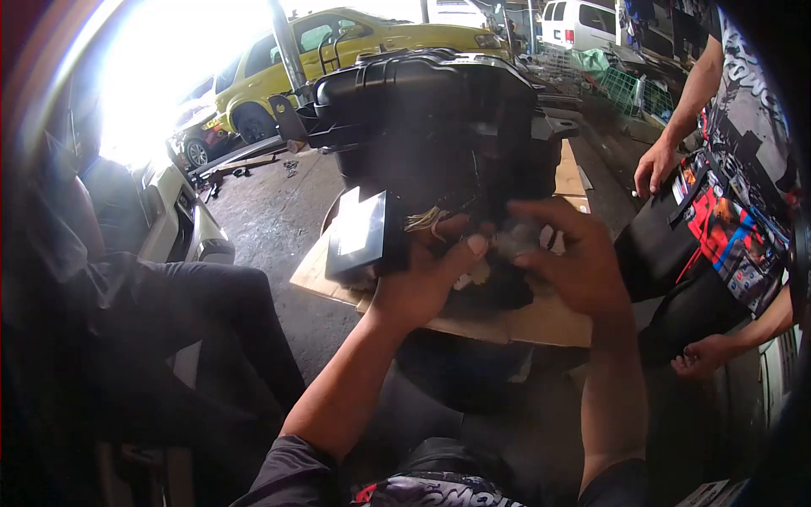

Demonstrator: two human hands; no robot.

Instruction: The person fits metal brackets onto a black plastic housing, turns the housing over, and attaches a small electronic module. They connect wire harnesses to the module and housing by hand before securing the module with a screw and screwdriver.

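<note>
Pale thin wires [429, 220] rise from the curled fingers of my left hand [422, 279], its thumb pointing right. Just left of that hand is a black box [363, 237] with a white label on its face. My right hand [579, 258] faces it from the right, thumb and forefinger bent around a small greyish piece that is blurred; I cannot tell what it is. Small pale pieces show below and between the hands. Behind them stands a large black moulded plastic housing [422, 106].
Flattened cardboard [545, 327] lies under the work. At the right stands another person, one hand [655, 167] hanging near a colourful apron. A dark-trousered leg [224, 304] is at the left, beside a pale vehicle part [173, 211]. A yellow car [372, 38] is parked behind.
</note>
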